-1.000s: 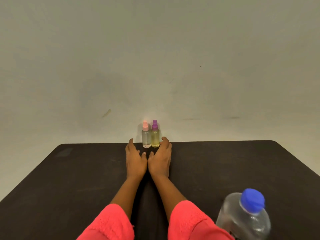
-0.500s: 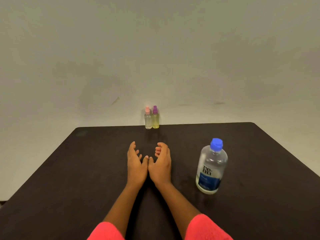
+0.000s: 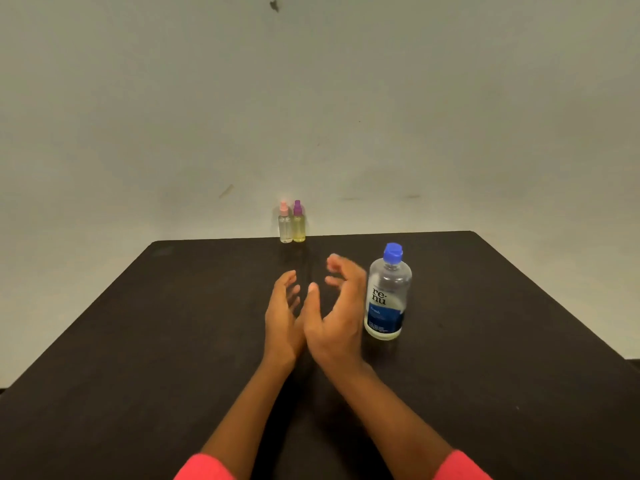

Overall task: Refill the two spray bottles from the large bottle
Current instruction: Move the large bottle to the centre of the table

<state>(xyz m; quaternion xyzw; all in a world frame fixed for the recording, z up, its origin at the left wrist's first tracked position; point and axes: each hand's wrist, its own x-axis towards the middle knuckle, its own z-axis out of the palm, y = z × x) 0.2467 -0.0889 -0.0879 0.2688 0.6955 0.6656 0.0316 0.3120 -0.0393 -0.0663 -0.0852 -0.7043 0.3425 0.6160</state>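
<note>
I see 2 small sprayers upright and touching at the far edge of the table (image 3: 166, 327): the pink-capped sprayer (image 3: 285, 226) on the left looks clear, the purple-capped sprayer (image 3: 299, 227) yellowish. The large bottle (image 3: 388, 299), clear with a blue cap and blue label, stands upright nearer, to their right.

The left forearm (image 3: 242, 407) and right forearm (image 3: 391, 407) reach forward, bare from 2 red sleeves (image 3: 204, 467) at the bottom edge, and converge toward the wrists. The left hand (image 3: 282, 320) is turned on edge, palm facing right, with its fingers loosely bent and a little spread, holding nothing. The right hand (image 3: 337, 317) is just beside it and slightly ahead, palm facing left. Its fingers (image 3: 341, 268) curve into a loose C and its thumb (image 3: 312, 292) points forward; it grips nothing. The right fingertips are blurred.
</note>
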